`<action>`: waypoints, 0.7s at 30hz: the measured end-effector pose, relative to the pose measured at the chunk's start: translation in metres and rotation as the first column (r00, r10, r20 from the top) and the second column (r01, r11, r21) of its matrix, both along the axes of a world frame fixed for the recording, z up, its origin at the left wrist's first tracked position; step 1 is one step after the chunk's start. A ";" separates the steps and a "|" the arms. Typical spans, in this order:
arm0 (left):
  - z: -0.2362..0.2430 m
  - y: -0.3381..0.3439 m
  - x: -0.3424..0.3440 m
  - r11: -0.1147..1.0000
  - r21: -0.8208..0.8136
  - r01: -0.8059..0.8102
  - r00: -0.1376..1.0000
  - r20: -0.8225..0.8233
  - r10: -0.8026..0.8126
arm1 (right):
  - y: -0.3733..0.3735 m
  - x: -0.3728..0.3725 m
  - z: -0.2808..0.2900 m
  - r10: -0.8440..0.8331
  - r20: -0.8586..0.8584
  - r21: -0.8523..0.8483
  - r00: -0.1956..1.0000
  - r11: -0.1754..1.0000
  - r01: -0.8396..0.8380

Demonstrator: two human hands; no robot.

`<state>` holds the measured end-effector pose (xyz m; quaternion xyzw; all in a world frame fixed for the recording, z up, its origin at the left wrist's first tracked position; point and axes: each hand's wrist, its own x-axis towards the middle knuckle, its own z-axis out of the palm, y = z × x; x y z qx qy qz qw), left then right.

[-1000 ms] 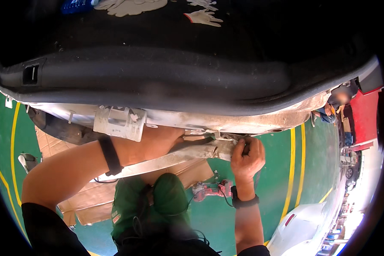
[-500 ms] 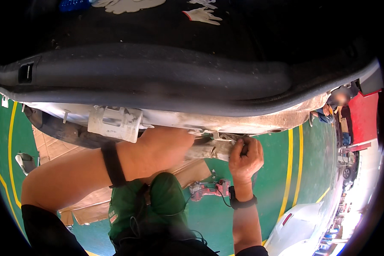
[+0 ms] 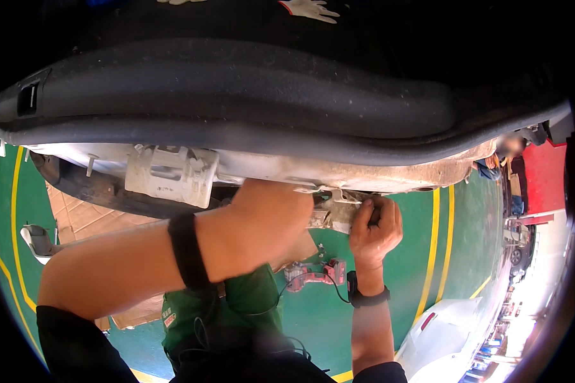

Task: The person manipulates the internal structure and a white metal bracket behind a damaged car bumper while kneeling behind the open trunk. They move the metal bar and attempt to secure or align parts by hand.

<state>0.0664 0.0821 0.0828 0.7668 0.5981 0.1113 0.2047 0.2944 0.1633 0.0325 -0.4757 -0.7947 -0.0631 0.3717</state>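
Observation:
At the car's rear edge, my left hand (image 3: 276, 203) reaches across beneath the pale body panel (image 3: 262, 167). Its back faces me, and the fingers are hidden beyond the wrist. A dirty whitish metal piece (image 3: 331, 216) shows between my two hands, under a small bracket (image 3: 338, 195) on the panel's lower edge. My right hand (image 3: 377, 231) is closed at the right end of that metal piece, thumb and fingers bent together. Whatever it pinches is too small or covered to name.
Above the panel runs the black trunk sill (image 3: 236, 96), with a white glove (image 3: 312, 9) beyond it. A red power tool (image 3: 316, 274) with a cable lies on the green floor. Cardboard (image 3: 76, 214) is on the left, a white car panel (image 3: 442, 332) at lower right.
My left hand and forearm have moved to the right along the panel. The right hand stays closed at the metal piece, and the whole view has shifted slightly.

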 end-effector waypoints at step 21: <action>-0.028 0.003 -0.038 0.978 -0.209 -0.014 0.984 0.171 0.050 | -0.001 0.003 0.000 -0.004 0.000 0.012 1.000 1.000 0.004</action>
